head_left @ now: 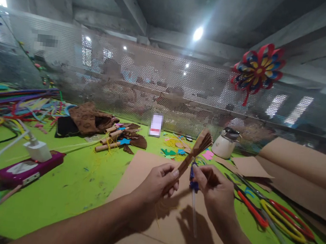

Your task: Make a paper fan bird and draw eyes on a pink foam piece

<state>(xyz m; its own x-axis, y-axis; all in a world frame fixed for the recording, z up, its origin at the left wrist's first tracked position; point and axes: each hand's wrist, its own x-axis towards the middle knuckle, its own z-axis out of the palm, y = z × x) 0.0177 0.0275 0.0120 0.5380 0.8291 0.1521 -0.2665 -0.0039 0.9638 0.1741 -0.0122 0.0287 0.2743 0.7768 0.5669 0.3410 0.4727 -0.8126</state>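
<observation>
My left hand [159, 182] is closed around the lower part of a brown paper roll [196, 148]. The roll tilts up to the right, and its top end spreads into pleats like a small fan. In my right hand [216, 189] is a small blue glue gun [193, 176], a clear glue stick [194, 216] poking out below it. The gun's tip points up, close to the roll; whether they touch I cannot tell. Yellow strands [157, 216] hang beneath my left hand. Under both hands lies a brown paper sheet [137, 173].
Several similar paper rolls [111, 143] with blue stars lie at the left back. A purple power strip [31, 170] with a white plug [38, 151] is at left. Scissors with yellow handles [282, 220], a white pot [224, 144] and brown paper [300, 171] occupy the right.
</observation>
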